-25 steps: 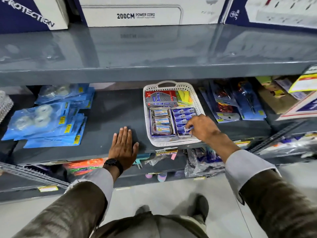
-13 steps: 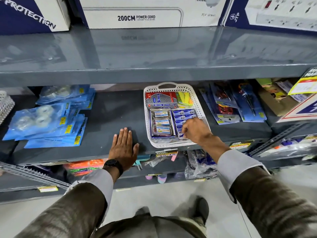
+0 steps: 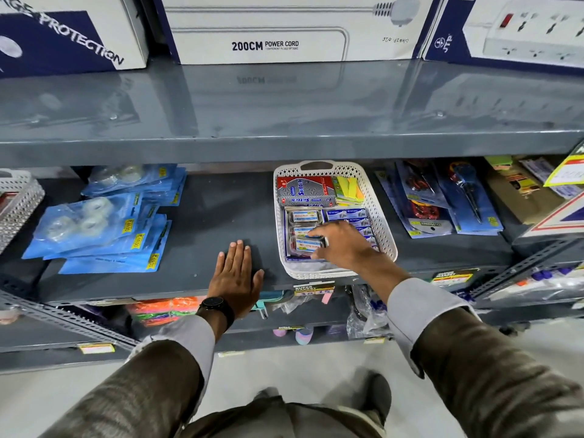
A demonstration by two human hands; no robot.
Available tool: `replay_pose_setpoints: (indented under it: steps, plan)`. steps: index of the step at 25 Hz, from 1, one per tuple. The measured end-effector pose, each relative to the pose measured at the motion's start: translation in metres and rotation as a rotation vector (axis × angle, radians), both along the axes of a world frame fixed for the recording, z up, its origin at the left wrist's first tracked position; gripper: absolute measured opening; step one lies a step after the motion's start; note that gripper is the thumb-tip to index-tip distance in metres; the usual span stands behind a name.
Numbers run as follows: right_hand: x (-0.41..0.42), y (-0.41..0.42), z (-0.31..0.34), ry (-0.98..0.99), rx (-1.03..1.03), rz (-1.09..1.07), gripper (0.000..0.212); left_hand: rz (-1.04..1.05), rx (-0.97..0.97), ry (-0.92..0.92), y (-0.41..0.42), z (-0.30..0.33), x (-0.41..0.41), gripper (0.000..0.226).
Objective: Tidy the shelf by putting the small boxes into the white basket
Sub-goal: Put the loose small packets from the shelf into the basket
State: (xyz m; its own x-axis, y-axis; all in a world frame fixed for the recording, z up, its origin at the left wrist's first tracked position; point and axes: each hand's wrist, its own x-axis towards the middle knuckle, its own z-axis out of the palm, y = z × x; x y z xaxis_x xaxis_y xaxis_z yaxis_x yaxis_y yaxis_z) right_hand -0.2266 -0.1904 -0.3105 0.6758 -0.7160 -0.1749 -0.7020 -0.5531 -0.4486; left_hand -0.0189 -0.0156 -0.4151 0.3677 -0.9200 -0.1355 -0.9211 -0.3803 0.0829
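The white basket [image 3: 384, 216] stands on the grey shelf [image 3: 215, 210], right of centre. It holds a column of small clear boxes [image 3: 305, 216], a column of small blue boxes [image 3: 347, 214], a red and grey Softek box [image 3: 303, 191] and yellow sticky notes [image 3: 349, 191]. My right hand [image 3: 343, 245] reaches into the basket, forefinger and thumb pinched on either side of the front clear box [image 3: 308, 245]; it hides the nearer blue boxes. My left hand [image 3: 237, 275] lies flat and open on the bare shelf just left of the basket.
Blue tape packs [image 3: 94, 222] lie at the shelf's left, beside another white basket [image 3: 19, 200]. Carded tool packs [image 3: 467, 200] sit right of the basket. Large power cord boxes [image 3: 265, 30] stand on the upper shelf. More goods fill the shelf below.
My right hand has shifted left inside the basket, from the blue boxes to the clear boxes. The left hand has stayed flat on the shelf.
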Motion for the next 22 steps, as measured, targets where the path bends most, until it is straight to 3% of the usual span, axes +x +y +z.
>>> replay_pose_setpoints:
  steps: [6,8,11,14,16,19,22]
  plan:
    - [0.012,-0.001,-0.013,0.025,-0.033,0.064,0.060,-0.007,0.021,0.023,0.001,0.005,0.002,0.072]
    - [0.012,-0.003,-0.012,0.036,-0.042,0.085,0.060,0.014,-0.003,0.107,-0.002,0.014,-0.001,0.070]
    - [0.009,-0.010,-0.008,0.078,-0.089,0.138,0.056,0.076,-0.246,0.265,-0.019,0.045,-0.013,0.057]
    - [0.005,-0.017,-0.003,0.131,-0.133,0.228,0.051,-0.037,-0.411,0.147,-0.049,0.077,-0.040,0.041]
    - [0.001,-0.020,-0.004,0.104,-0.131,0.227,0.048,-0.133,-0.298,0.018,-0.068,0.090,-0.061,0.029]
    - [-0.003,-0.023,-0.010,0.058,-0.121,0.242,0.035,-0.096,-0.037,-0.058,-0.089,0.098,-0.074,0.022]
    - [-0.009,-0.028,-0.014,0.060,-0.126,0.304,0.020,-0.105,0.041,-0.107,-0.097,0.099,-0.072,0.024]
